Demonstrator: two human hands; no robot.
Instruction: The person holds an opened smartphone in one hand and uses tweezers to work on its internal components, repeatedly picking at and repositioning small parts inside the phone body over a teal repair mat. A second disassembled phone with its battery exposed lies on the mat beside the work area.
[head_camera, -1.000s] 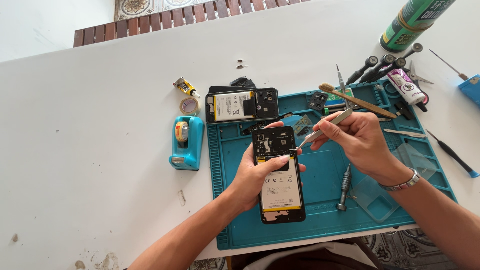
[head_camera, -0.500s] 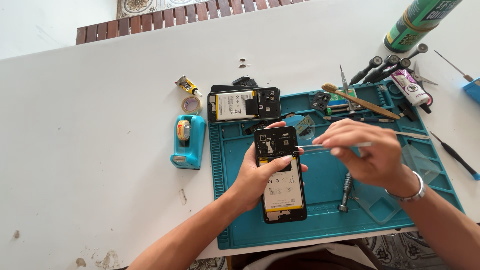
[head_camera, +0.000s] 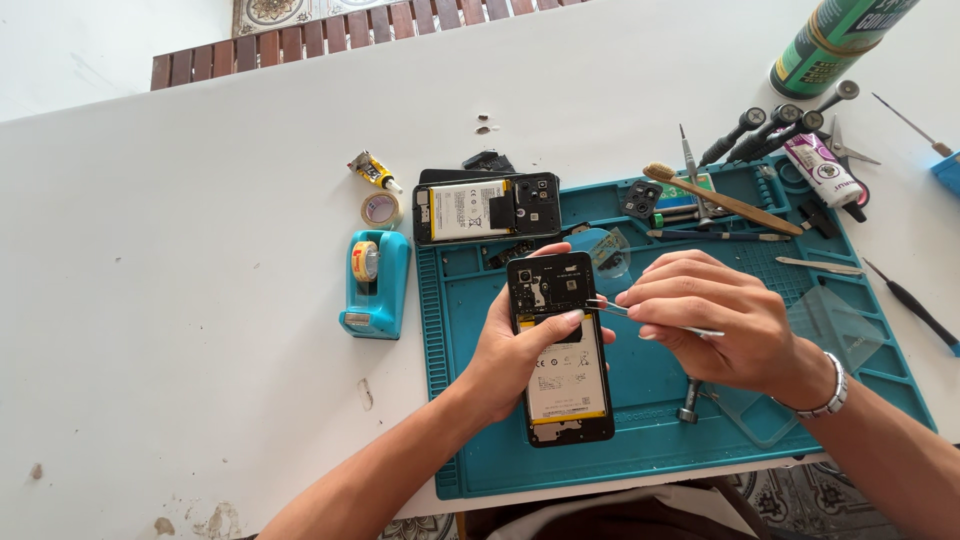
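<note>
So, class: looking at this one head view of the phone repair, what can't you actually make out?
- Tips of the tweezers: too small to show what they grip, if anything.
- Lower side of the opened phone: covered by the left hand.
- Green can: cut off by the top edge.
- Right hand: hides the mat beneath.

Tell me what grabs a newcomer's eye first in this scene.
First, the opened black phone, back cover off, at the middle of the teal work mat: the left hand holds it while the right hand points metal tweezers at its upper edge. Next, a second opened phone lies at the mat's top left corner, with a blue tape dispenser on the white table to its left.
</note>
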